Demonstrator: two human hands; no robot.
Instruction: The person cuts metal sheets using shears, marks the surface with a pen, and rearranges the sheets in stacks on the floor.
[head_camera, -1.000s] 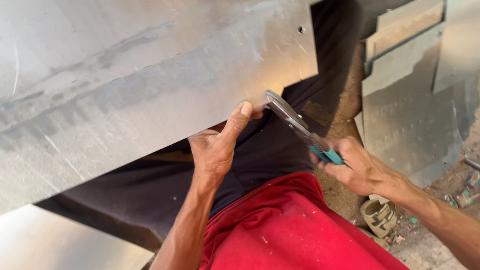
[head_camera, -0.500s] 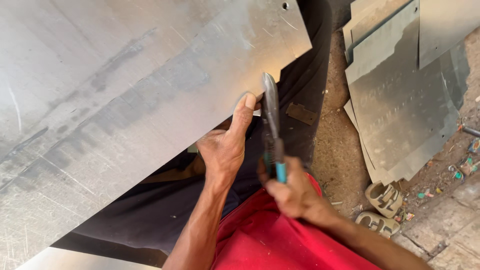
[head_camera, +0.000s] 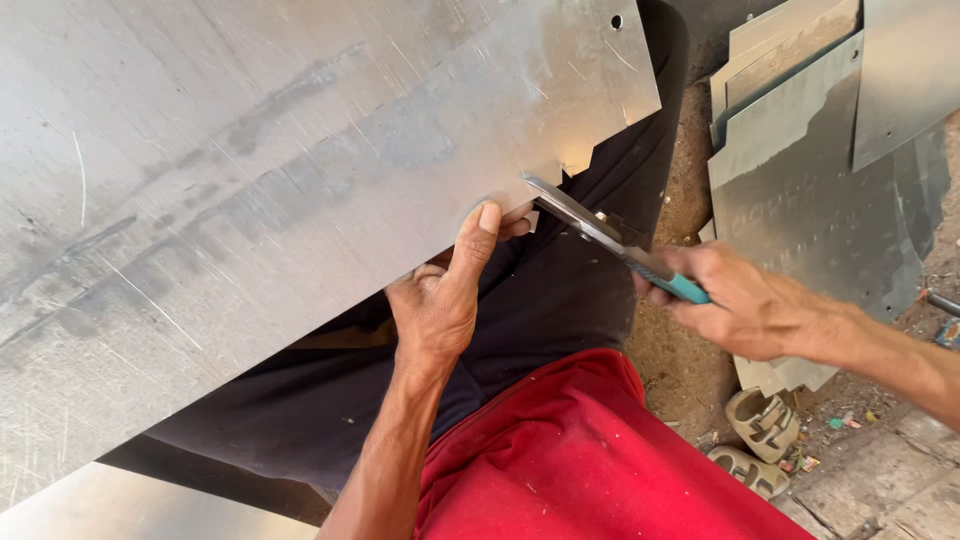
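A large metal sheet (head_camera: 270, 180), dull silver and streaked with scratches and grey smears, lies tilted across the person's lap, its lower edge running up toward the right. That edge bears a small stepped notch just beyond the thumb that presses on it, and a punched hole shows near the far corner. The tin snips (head_camera: 600, 232) have bright steel blades and teal handles; they lie level, handles enclosed in the grip to the right, blades pointing left with the tips touching the sheet's edge at the notch, just beside the thumb.
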